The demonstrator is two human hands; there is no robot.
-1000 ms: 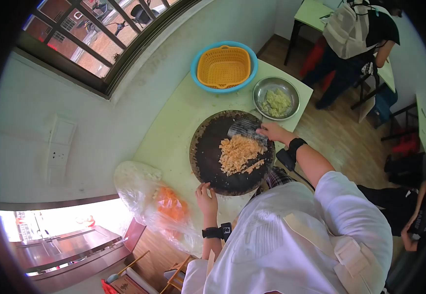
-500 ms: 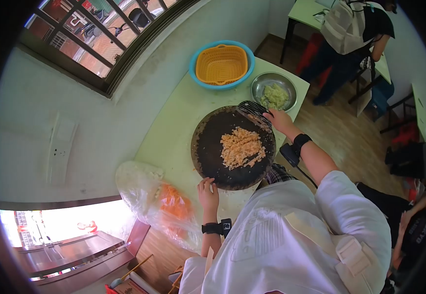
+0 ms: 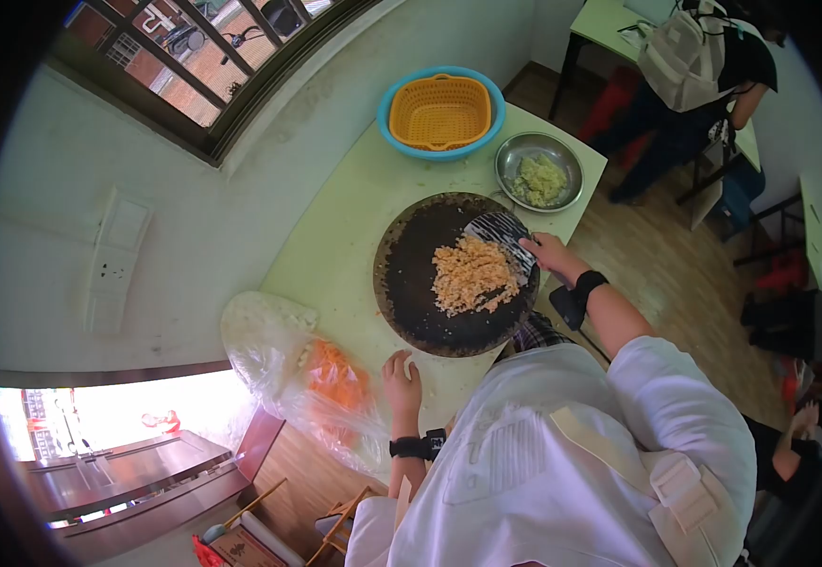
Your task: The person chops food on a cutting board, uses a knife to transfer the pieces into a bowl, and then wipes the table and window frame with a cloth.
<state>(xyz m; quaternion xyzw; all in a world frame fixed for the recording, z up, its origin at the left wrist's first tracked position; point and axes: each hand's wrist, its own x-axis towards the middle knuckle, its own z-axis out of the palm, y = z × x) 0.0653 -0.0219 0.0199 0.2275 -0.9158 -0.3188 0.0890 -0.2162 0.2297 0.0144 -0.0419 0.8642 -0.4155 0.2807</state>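
A round dark board lies on the pale green table with a heap of orange-brown minced food on it. My right hand grips a cleaver whose striped blade lies against the upper right of the heap. My left hand is off the board, just below its lower left edge, fingers apart and holding nothing. Near it is a clear plastic bag with shredded orange food inside. Beyond the board stands a metal bowl holding chopped pale green food.
A yellow basket sits in a blue basin at the table's far end. A wall with a barred window is on the left. A person with a backpack stands at the upper right; another person's hands show at the lower right.
The cleaver has moved down from the board's upper right edge to the minced heap. My left hand has come away from the board's edge, and its fingers have spread.
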